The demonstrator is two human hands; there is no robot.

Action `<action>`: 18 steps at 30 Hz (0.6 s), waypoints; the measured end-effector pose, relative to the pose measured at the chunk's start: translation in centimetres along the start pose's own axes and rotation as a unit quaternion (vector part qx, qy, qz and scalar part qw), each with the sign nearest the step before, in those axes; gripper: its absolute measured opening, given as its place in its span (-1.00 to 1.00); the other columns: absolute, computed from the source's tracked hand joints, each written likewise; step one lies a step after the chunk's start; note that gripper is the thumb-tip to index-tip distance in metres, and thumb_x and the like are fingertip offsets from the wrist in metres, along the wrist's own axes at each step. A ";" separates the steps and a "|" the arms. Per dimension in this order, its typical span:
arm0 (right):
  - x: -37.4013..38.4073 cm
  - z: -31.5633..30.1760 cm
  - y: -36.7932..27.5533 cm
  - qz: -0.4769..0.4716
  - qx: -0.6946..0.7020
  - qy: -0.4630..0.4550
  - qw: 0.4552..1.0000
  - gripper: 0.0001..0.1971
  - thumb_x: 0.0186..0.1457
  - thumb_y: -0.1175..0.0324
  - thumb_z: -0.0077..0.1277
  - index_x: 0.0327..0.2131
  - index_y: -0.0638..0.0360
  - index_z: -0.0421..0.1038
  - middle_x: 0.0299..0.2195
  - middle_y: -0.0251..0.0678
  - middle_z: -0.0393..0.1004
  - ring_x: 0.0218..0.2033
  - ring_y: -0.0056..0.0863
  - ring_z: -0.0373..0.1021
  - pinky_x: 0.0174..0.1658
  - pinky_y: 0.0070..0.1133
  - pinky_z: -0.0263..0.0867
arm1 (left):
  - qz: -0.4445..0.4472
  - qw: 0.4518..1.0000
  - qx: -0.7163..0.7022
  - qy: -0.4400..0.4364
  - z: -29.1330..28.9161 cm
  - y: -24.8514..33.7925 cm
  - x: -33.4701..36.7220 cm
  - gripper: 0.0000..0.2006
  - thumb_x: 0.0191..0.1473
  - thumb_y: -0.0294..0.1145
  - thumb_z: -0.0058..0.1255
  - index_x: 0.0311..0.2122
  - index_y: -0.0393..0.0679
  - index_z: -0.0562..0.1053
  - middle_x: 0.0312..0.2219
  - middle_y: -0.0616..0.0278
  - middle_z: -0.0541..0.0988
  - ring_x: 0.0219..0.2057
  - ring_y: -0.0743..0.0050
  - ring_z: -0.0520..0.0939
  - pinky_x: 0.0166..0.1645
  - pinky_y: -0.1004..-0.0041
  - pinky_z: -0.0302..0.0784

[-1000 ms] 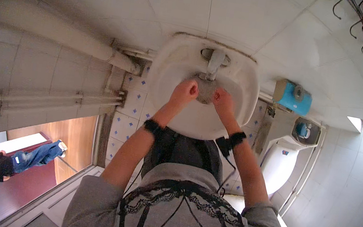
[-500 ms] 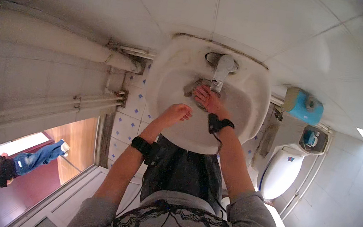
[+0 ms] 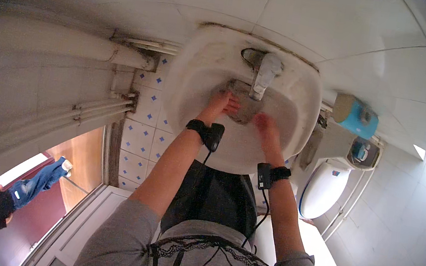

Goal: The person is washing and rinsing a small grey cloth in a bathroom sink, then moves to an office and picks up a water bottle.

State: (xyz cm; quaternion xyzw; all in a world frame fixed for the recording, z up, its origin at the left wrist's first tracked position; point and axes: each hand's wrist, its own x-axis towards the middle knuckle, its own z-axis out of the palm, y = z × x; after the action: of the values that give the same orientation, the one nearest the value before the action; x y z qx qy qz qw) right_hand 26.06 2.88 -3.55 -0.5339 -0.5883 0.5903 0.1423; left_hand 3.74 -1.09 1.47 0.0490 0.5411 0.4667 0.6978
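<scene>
A white washbasin [image 3: 176, 72] with stained edges stands before me, its chrome tap [image 3: 266, 76] at the far side. My left hand [image 3: 224, 103] is inside the bowl, left of the spout, with its fingers stretched out and nothing seen in them. Nearer to me and right of the spout, my right hand [image 3: 267, 127] is smeared by motion, so its fingers do not show clearly. Between the hands and beneath the spout lies a rough dark grey patch [image 3: 241, 110] on the bowl's bottom; what it is I cannot make out. Black bands with small boxes circle both wrists.
To the right are a white toilet [image 3: 324, 191] and a blue-fronted box [image 3: 359, 119] on its tank. Pipes [image 3: 100, 111] run along the left wall above blue-patterned tiles [image 3: 138, 135]. Beyond the doorway at lower left is another person [image 3: 31, 188].
My left hand has moved farther into the bowl, toward the grey patch. My right hand has drawn back from under the spout to the right. The view has shifted slightly.
</scene>
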 end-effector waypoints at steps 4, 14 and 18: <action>0.6 1.8 -3.4 0.033 0.245 0.092 0.964 -0.63 0.00 0.24 -0.15 -0.19 0.33 0.23 -0.22 -0.10 0.31 -0.20 -0.22 0.26 -0.18 -0.42 0.19 | 0.103 0.751 0.648 0.078 -0.8 -0.6 1.3 -0.71 0.02 -0.24 -0.30 -0.32 -0.26 0.34 -0.53 0.11 0.50 -0.47 0.14 0.51 -0.38 0.27 0.41; 0.6 4.9 -6.4 -0.311 -0.527 -0.016 0.791 -0.40 0.00 0.11 -0.24 0.06 0.25 -0.09 0.03 -0.16 0.03 0.00 -0.24 0.05 0.09 -0.35 -0.16 | 0.254 0.486 0.832 0.084 0.1 -4.0 -1.1 -0.38 -0.05 0.01 -0.26 0.10 -0.01 0.00 0.12 0.31 -0.11 0.15 0.20 -0.24 0.15 0.09 -0.41; 1.3 4.9 -6.4 -0.309 -0.578 -0.009 0.755 -0.36 -0.01 0.08 -0.24 0.07 0.23 -0.12 0.07 -0.20 -0.03 0.02 -0.24 0.02 0.11 -0.34 -0.20 | 0.207 0.473 0.855 0.045 0.1 -2.8 -0.9 -0.36 -0.05 0.05 -0.28 0.12 0.00 -0.04 0.13 0.34 -0.14 0.16 0.22 -0.27 0.15 0.10 -0.47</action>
State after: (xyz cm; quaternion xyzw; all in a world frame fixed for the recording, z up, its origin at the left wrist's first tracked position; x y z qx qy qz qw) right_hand 18.68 2.96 0.01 -0.2986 -0.9517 0.0668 -0.0238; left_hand 5.54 -3.22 0.57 0.7111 0.6762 -0.0949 0.1677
